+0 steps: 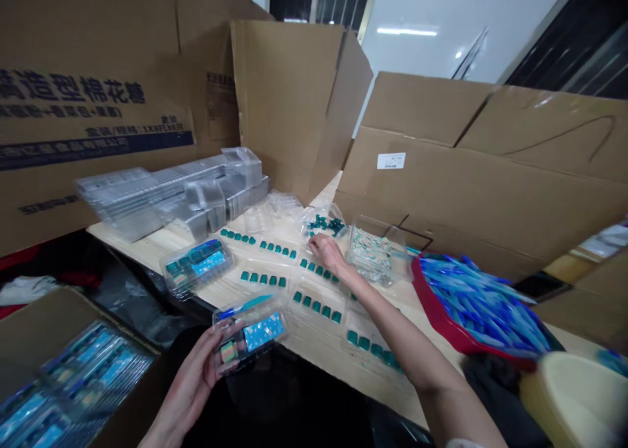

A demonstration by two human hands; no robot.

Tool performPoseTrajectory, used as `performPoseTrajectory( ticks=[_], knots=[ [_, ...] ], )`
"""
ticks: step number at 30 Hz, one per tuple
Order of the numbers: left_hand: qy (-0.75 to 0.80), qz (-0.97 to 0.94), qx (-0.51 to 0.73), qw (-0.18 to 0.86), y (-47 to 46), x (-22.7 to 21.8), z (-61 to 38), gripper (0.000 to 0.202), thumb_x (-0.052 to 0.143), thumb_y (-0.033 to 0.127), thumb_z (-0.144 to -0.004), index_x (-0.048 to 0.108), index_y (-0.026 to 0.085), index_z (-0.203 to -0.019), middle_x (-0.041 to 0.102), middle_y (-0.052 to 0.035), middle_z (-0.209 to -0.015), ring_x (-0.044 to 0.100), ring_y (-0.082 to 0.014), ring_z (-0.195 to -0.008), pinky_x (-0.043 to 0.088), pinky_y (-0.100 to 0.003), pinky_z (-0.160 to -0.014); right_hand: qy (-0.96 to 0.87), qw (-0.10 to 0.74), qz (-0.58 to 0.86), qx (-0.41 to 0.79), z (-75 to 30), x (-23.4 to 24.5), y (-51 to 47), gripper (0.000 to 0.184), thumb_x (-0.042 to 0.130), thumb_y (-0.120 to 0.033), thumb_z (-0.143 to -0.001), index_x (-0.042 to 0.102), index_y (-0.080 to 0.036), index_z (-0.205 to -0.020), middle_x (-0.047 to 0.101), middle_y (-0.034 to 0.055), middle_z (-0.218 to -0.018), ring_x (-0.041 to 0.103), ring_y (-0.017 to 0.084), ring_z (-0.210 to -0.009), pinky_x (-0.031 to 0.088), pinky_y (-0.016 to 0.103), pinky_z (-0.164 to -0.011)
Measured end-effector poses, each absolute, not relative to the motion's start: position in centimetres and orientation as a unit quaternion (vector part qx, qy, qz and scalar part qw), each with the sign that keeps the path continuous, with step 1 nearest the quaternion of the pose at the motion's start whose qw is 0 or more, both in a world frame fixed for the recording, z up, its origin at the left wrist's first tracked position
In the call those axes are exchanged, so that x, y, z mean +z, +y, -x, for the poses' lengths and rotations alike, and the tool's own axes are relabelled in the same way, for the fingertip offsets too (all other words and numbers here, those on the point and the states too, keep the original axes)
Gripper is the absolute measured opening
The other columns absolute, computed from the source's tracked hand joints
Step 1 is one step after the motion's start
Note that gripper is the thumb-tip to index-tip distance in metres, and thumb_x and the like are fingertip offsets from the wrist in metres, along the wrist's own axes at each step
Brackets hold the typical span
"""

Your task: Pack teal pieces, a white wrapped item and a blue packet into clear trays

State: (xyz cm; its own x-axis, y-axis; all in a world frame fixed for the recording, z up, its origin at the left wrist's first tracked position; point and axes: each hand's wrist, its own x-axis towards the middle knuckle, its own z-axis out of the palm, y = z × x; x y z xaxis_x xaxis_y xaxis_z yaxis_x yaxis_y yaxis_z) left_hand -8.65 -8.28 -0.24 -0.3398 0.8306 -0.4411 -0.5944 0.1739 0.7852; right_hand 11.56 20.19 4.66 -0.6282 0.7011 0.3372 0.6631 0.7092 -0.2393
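Observation:
My left hand [193, 376] holds a clear plastic clamshell pack [249, 331] at the table's near edge; inside it lie a blue pen, a blue card and small coloured pieces. My right hand [326, 251] reaches far across the table, fingers curled down on the row of small teal blocks [318, 271], beside a clear tub of teal blocks [324, 225]. Open clear trays, each with a row of teal blocks [263, 278], cover the table between my hands. Another filled pack [197, 267] lies to the left.
A red tray [432, 307] heaped with blue pens sits at the right, a clear box of small parts [375, 254] beside it. Stacked empty clamshells [171, 193] stand at the back left. Cardboard boxes [490, 173] wall the table. A carton of finished packs [73, 382] sits lower left.

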Motion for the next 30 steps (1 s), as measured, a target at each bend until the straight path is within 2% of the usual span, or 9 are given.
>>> performPoseTrajectory(
  ticks=[3,8,11,14,18,22,30],
  knots=[
    [0.495,-0.127,0.633,0.581,-8.6,-0.2,8.3,0.037,0.062,0.027,-0.078,0.053,0.018,-0.112,0.058,-0.0131,-0.123,0.066,-0.0248,-0.088,0.056,-0.029,-0.060,-0.938,0.161,0.297,0.071,-6.8,3.8,19.9,0.025,0.040,-0.017,-0.089,0.061,-0.014,-0.101,0.065,0.0089,-0.099,0.058,0.016,-0.093,0.041,0.025,-0.084],
    [0.473,-0.123,0.638,0.595,-9.8,-0.4,8.3,0.035,0.059,0.033,-0.080,0.052,0.018,-0.110,0.055,-0.0143,-0.126,0.066,-0.0234,-0.088,0.055,-0.030,-0.065,-0.950,0.111,0.284,0.066,-0.2,2.0,19.5,0.027,0.043,-0.027,-0.090,0.058,-0.013,-0.108,0.061,0.0097,-0.108,0.054,0.016,-0.101,0.039,0.024,-0.088],
    [0.475,-0.104,0.646,0.589,-10.4,-0.4,8.6,0.035,0.060,0.033,-0.079,0.052,0.018,-0.109,0.056,-0.0140,-0.126,0.066,-0.0220,-0.086,0.054,-0.029,-0.064,-0.952,0.105,0.284,0.052,2.9,1.5,19.9,0.029,0.042,-0.026,-0.090,0.055,-0.012,-0.112,0.057,0.0120,-0.114,0.049,0.019,-0.108,0.036,0.027,-0.092],
    [0.478,-0.094,0.650,0.583,-10.7,-0.3,8.9,0.036,0.061,0.033,-0.079,0.053,0.018,-0.110,0.056,-0.0139,-0.126,0.066,-0.0217,-0.086,0.054,-0.028,-0.063,-0.951,0.087,0.294,0.033,5.6,1.3,19.8,0.030,0.048,-0.029,-0.087,0.055,-0.011,-0.109,0.055,0.0146,-0.114,0.047,0.023,-0.108,0.035,0.032,-0.094],
    [0.472,-0.079,0.661,0.578,-10.9,-0.6,9.5,0.037,0.061,0.034,-0.078,0.054,0.019,-0.111,0.055,-0.0141,-0.126,0.066,-0.0228,-0.087,0.054,-0.028,-0.062,-0.944,0.068,0.323,0.003,7.9,0.9,19.0,0.037,0.051,-0.025,-0.083,0.048,-0.008,-0.115,0.053,0.0200,-0.114,0.047,0.028,-0.107,0.036,0.038,-0.090],
    [0.470,-0.069,0.666,0.575,-10.9,-1.0,10.1,0.038,0.062,0.035,-0.078,0.054,0.018,-0.111,0.054,-0.0149,-0.127,0.065,-0.0241,-0.091,0.054,-0.029,-0.064,-0.948,0.059,0.312,-0.017,8.4,1.0,18.5,0.039,0.046,-0.017,-0.082,0.044,-0.008,-0.120,0.055,0.0197,-0.108,0.050,0.026,-0.102,0.038,0.036,-0.088],
    [0.456,-0.069,0.679,0.571,-10.2,-1.7,10.6,0.037,0.062,0.034,-0.077,0.053,0.018,-0.110,0.057,-0.0146,-0.123,0.067,-0.0222,-0.085,0.054,-0.028,-0.061,-0.955,0.105,0.275,-0.028,7.5,2.1,18.7,0.032,0.039,-0.022,-0.086,0.051,-0.010,-0.113,0.055,0.0186,-0.110,0.048,0.027,-0.105,0.035,0.037,-0.093]
  ],
)
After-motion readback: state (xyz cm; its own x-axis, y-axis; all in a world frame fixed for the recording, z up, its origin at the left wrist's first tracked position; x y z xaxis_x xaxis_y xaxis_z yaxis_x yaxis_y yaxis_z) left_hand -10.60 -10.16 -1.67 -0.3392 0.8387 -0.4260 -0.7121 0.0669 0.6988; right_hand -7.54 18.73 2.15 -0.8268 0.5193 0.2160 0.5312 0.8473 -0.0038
